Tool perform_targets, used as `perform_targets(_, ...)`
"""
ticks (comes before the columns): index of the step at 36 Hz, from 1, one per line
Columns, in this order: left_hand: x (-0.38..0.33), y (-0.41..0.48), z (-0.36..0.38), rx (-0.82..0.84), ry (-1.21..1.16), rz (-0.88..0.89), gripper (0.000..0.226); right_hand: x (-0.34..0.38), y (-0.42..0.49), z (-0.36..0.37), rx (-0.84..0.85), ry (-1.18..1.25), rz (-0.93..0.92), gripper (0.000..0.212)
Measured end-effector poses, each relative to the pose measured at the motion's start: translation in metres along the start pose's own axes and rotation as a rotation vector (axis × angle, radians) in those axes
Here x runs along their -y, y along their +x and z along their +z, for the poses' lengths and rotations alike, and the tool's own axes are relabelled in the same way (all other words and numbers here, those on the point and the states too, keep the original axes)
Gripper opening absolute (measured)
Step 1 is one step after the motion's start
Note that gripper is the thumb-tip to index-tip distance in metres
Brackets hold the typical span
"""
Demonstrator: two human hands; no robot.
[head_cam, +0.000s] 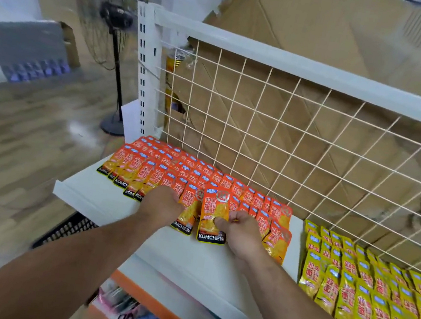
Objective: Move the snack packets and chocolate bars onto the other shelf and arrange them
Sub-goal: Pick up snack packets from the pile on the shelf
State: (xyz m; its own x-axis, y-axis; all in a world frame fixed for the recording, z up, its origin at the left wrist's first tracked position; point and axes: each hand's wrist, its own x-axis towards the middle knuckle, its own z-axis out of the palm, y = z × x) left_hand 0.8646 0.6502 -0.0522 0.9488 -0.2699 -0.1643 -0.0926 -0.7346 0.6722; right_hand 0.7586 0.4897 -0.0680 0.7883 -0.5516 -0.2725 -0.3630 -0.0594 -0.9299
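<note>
Orange packets (149,170) line white shelf (87,194) above wooden floor (18,147).

A flat white metal shelf board (85,185) runs from the left centre of the frame to the lower right. Orange-red foil snack packets (149,170) lie on it in overlapping rows across the centre. Yellow foil snack packets (362,299) lie likewise at lower right, with a bare strip between the two groups.
</note>
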Motion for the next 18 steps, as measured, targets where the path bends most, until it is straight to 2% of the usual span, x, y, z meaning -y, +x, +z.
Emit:
perform_targets(7, -0.0023, 0.0031, 0.0018, -0.029, 0.132, 0.027, 0.023, 0.0014, 0.0028, 0.0001, 0.007, 0.007, -0.030, 0.031)
perform_targets(10, -0.0004, 0.0042, 0.0041, -0.049, 0.139, 0.032, 0.025, 0.0007, 0.0038, 0.0001, 0.018, -0.006, -0.035, 0.034)
perform_targets(18, 0.0063, 0.0011, 0.0046, -0.071, 0.141, 0.087, 0.023, -0.0059, 0.0043, 0.0075, 0.040, 0.013, 0.003, 0.025)
